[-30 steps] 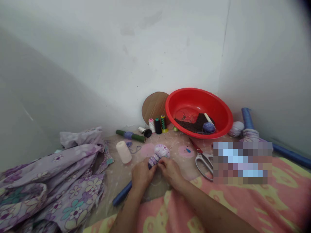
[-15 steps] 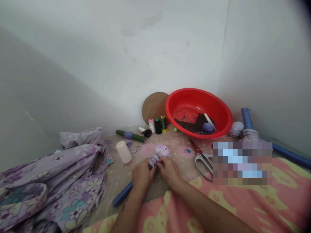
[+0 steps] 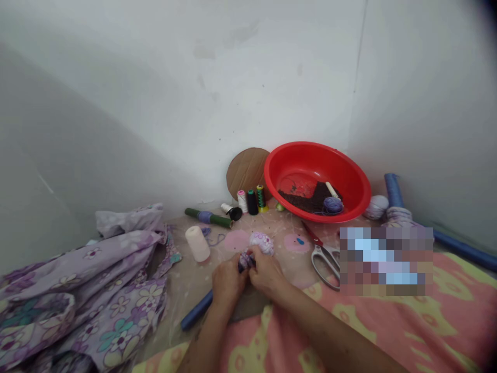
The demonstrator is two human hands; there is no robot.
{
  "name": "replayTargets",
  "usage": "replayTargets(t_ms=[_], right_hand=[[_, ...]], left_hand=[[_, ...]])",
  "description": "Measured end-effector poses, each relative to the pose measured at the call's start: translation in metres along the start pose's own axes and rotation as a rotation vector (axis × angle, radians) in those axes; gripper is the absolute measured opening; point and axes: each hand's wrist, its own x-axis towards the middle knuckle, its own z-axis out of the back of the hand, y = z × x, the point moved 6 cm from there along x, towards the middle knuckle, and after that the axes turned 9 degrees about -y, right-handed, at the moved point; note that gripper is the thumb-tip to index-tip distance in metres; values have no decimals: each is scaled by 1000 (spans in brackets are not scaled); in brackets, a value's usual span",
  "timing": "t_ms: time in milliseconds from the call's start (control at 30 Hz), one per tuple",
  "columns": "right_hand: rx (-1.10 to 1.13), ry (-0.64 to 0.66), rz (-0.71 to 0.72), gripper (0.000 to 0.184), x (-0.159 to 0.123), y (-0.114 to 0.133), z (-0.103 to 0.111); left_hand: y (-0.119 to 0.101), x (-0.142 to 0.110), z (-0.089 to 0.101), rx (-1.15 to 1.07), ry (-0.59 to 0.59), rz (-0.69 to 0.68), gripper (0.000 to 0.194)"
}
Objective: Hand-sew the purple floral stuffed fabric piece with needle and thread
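A blue rod (image 3: 197,310) slants up from the lower left, and at its upper end is a rounded head (image 3: 264,243) wrapped in white-and-purple floral cloth. My left hand (image 3: 229,282) is closed around the rod just below a bunched cloth neck (image 3: 245,260). Close beside it, my right hand (image 3: 267,270) has its fingers pinched on that neck, under the head. Whatever fine strand may lie between the right fingertips is hidden. To the left of my hands stands a white thread cone (image 3: 198,243).
Floral fabric (image 3: 132,311) is heaped at left. Behind lie a green tube (image 3: 221,220) wound with purple yarn, several thread spools (image 3: 252,202), a cardboard disc (image 3: 246,168) and a tilted red basin (image 3: 318,150). Scissors (image 3: 326,267) and a pink-yellow blanket (image 3: 349,321) are at right.
My right hand has shifted slightly left and up, closer to my left hand, and now covers more of the cloth neck. The rounded head has moved slightly right.
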Motion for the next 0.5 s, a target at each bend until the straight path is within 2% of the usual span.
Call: replayTargets(t_ms=[233,333,500], right_hand=[[-187,51,-50,26,-3,-7,15],[-264,89,-40,24,-4,-8,13],[-344,65,-35,21,-2,-11,5]], left_hand=[[1,2,3,-27,11,3,39],[3,4,3,-30,8,-8,38],[3,4,2,-43,12,-21,36]])
